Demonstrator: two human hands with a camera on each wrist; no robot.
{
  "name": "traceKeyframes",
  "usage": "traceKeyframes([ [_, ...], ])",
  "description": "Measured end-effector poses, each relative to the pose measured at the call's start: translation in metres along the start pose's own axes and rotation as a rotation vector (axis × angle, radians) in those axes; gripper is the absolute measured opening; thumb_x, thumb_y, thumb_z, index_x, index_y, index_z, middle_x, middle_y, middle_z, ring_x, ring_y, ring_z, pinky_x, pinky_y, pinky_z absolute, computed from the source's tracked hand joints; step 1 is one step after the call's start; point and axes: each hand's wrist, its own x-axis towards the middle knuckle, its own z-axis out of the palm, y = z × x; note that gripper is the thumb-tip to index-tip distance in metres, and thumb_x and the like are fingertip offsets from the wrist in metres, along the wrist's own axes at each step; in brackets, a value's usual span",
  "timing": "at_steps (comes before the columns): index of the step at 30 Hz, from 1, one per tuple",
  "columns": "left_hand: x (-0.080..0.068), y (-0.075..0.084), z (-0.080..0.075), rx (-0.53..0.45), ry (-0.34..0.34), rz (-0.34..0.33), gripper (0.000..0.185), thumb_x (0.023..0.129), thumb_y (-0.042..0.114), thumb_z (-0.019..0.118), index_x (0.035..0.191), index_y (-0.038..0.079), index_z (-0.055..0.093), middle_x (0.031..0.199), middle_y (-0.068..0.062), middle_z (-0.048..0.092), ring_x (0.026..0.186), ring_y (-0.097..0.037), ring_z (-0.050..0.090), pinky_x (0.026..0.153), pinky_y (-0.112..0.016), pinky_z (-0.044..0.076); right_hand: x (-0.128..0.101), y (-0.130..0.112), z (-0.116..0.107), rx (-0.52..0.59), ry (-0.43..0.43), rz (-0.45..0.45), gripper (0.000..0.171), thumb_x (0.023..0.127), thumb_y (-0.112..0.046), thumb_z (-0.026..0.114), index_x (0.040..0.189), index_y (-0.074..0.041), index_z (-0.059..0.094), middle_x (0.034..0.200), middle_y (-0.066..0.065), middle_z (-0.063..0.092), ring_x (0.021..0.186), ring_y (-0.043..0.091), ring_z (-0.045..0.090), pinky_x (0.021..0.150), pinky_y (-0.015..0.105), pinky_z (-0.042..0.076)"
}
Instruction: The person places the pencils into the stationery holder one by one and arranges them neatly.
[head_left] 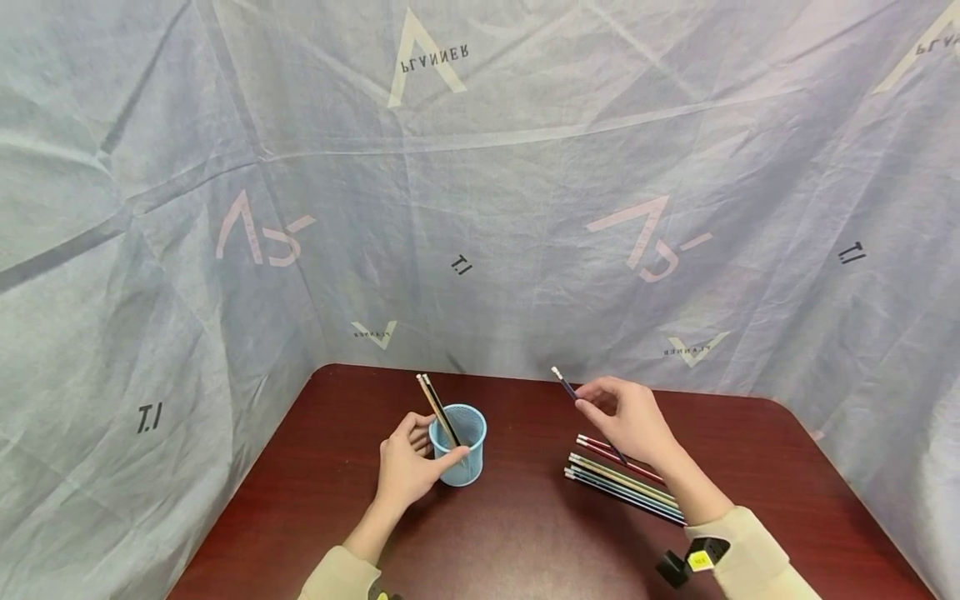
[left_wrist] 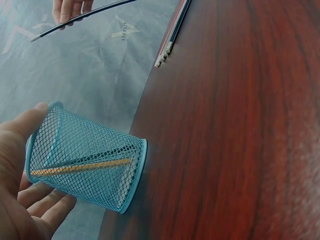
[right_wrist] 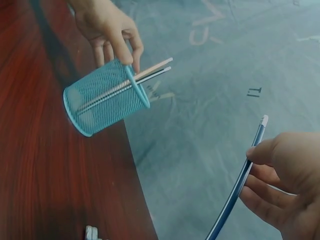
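A light-blue mesh pencil cup point(head_left: 461, 475) stands on the table, with two pencils point(head_left: 438, 408), one natural-coloured and one black, leaning inside it. My left hand point(head_left: 408, 467) holds the cup round its near side, thumb at the rim. To the right, my right hand point(head_left: 626, 417) pinches a dark blue pencil point(right_wrist: 240, 185) between thumb and fingers, its white eraser end pointing up and left. That pencil is raised above a row of pencils point(head_left: 622, 487) lying side by side on the table.
The lying row includes red pencils point(head_left: 645, 472) at the back, then yellowish, green, blue and dark ones. The dark red wooden table point(head_left: 517, 533) ends at a grey printed cloth point(head_left: 495, 208) hanging behind and at both sides.
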Motion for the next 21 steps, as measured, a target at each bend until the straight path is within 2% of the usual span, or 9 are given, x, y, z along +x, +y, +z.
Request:
traceKeyframes([
  [9,0.000,0.000,0.000,0.014,0.014,0.021,0.060,0.070,0.031,0.102,0.114,0.007,0.070,0.115,-0.013,0.081,0.105,-0.032,0.081,0.091,-0.045,0.067,0.018,-0.016,0.011,0.094,0.012,-0.014,0.009,0.097,-0.014,0.079,0.105,-0.016,0.078,0.089,-0.004,0.077,0.075,0.006,0.070,0.068,0.023,0.058],
  [14,0.000,0.000,-0.001,0.011,0.009,0.019,0.060,0.070,0.031,0.102,0.113,0.005,0.069,0.117,-0.014,0.081,0.106,-0.035,0.080,0.091,-0.046,0.067,0.029,-0.026,0.021,0.180,0.037,-0.020,0.007,0.099,-0.012,0.077,0.106,-0.013,0.076,0.090,-0.001,0.077,0.083,0.009,0.071,0.073,0.022,0.061],
  [21,0.001,0.002,-0.001,-0.004,-0.002,0.011,0.061,0.070,0.031,0.102,0.114,0.005,0.069,0.116,-0.016,0.080,0.107,-0.037,0.080,0.092,-0.048,0.066,0.044,-0.045,0.032,0.298,0.038,-0.021,0.007,0.100,-0.011,0.075,0.107,-0.010,0.073,0.094,0.004,0.075,0.087,0.015,0.072,0.074,0.028,0.064],
])
